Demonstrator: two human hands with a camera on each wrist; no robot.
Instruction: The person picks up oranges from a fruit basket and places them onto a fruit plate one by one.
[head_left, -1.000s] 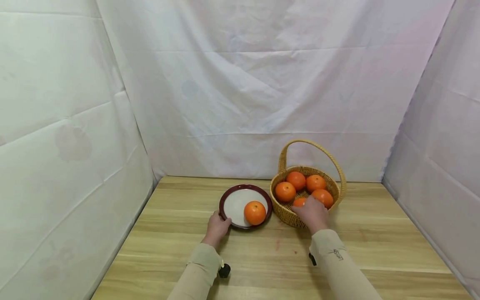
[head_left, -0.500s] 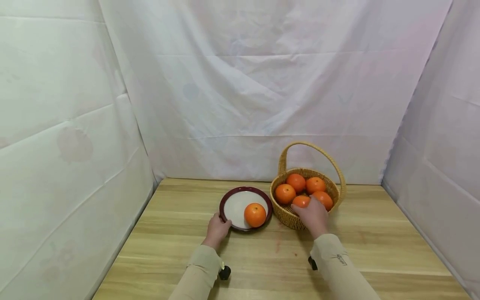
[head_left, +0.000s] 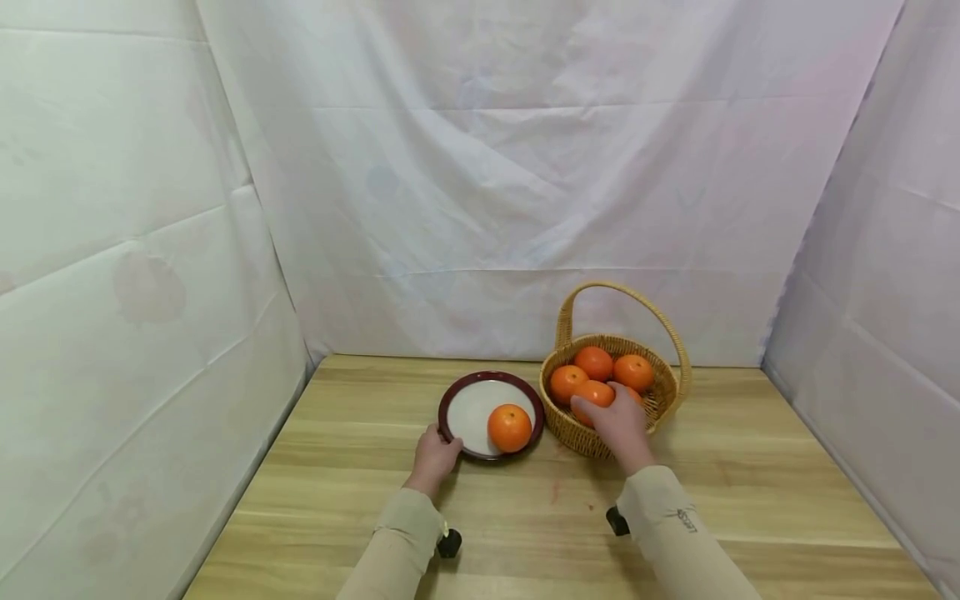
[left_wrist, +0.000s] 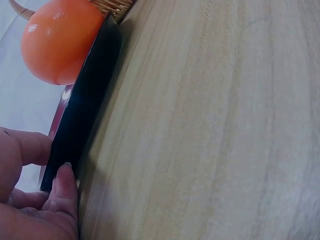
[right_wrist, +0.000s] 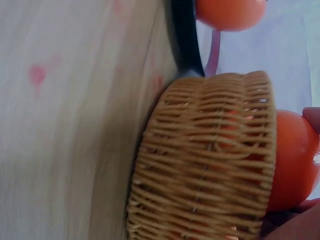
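Where the right hand (head_left: 621,427) works: the grip is wrapped round the held fruit (head_left: 592,397), an orange one, right by the near edge of the basket (head_left: 581,437); the right wrist view has its top above the rim, though whether it hangs free or leans on a neighbour, I cannot tell.
Left hand (head_left: 437,458): over on the plate (head_left: 468,410), grip pinching the near-left edge, one digit over the rim, another low against the dark outer wall.
Plate fruit (head_left: 510,428): sitting near-right, close to the red rim, pale surface showing left of it and behind.
Basket fruit (head_left: 633,372): four more inside, one half hidden by the right hand.
Handle (head_left: 622,289): arching high, the held fruit out on its near side.
Plate to basket: edges tight together, touching or not is hard to call.
Table (head_left: 525,542): wide stretches of wood run left of the plate and right of the basket, more between the sleeves (head_left: 397,542); at the far edge, the white backdrop (head_left: 465,208) rises near the basket.
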